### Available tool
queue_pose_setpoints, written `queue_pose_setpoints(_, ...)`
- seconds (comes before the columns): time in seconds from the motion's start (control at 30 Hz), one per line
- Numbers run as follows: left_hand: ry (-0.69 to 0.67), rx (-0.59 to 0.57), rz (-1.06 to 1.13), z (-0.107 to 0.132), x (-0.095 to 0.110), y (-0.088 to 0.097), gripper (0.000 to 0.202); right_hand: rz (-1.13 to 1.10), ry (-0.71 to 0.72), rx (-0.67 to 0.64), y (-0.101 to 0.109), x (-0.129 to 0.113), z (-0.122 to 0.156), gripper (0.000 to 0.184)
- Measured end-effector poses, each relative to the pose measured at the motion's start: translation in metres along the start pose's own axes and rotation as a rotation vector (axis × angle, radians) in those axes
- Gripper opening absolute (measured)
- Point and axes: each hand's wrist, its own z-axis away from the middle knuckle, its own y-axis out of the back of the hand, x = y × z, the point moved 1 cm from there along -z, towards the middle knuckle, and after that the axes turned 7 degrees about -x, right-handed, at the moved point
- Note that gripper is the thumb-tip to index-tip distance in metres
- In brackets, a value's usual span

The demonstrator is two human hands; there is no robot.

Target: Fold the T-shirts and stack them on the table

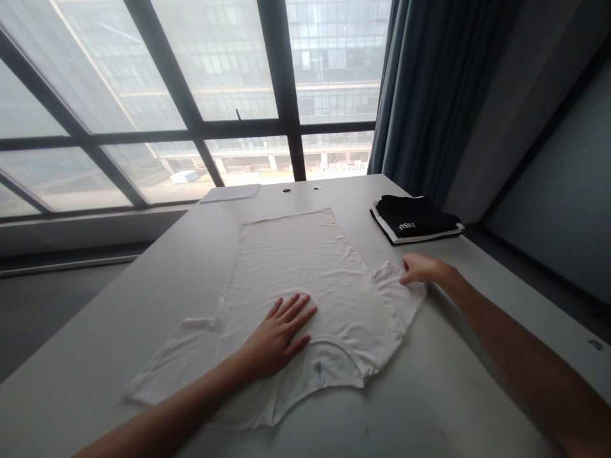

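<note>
A white T-shirt lies spread on the white table, its neckline toward me and its hem toward the window. My left hand rests flat on the shirt's chest just beyond the collar, fingers spread. At the right sleeve, my right hand has its fingers closed on the sleeve's edge, with thumb and fingertips pinched together. A small blue label shows inside the neck. The left sleeve lies out to the side, partly hidden behind my left forearm.
Folded black and white clothes are stacked at the table's right back. Sheets of paper lie at the far left corner of the table. Two cable holes are near the far edge. Beyond stand windows and a blue curtain.
</note>
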Motion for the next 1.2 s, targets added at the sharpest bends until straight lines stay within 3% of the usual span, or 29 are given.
queue_pose_setpoints(0.23,0.007,0.002,-0.013,0.000,0.000,-0.001,0.058,-0.102,0.030,-0.048,-0.003,0.004,-0.004,0.027)
queue_pose_setpoints(0.43,-0.001,0.018,-0.013,0.000,-0.001,-0.002,0.058,-0.304,0.175,-0.082,-0.002,0.007,-0.002,0.020)
queue_pose_setpoints(0.57,-0.006,0.034,-0.012,0.000,0.000,-0.001,0.057,-0.485,0.283,-0.165,0.006,-0.005,0.014,0.022)
queue_pose_setpoints(0.67,-0.004,0.036,-0.012,0.000,0.001,0.000,0.057,-0.586,0.354,-0.142,0.010,-0.013,0.020,0.023)
queue_pose_setpoints(0.8,-0.004,0.032,0.001,0.000,0.001,0.001,0.058,-0.335,0.183,0.079,0.006,-0.005,0.008,0.025)
queue_pose_setpoints(0.87,-0.003,0.028,0.004,0.000,0.001,0.001,0.058,-0.183,0.079,0.126,0.003,0.005,-0.001,0.024)
queue_pose_setpoints(1.0,0.001,0.020,-0.001,0.000,0.001,0.001,0.057,-0.126,0.014,-0.004,-0.004,0.018,-0.013,0.018)
queue_pose_setpoints(1.2,-0.004,0.026,-0.008,0.000,0.000,-0.001,0.058,-0.168,0.055,-0.107,-0.005,0.013,-0.008,0.008)
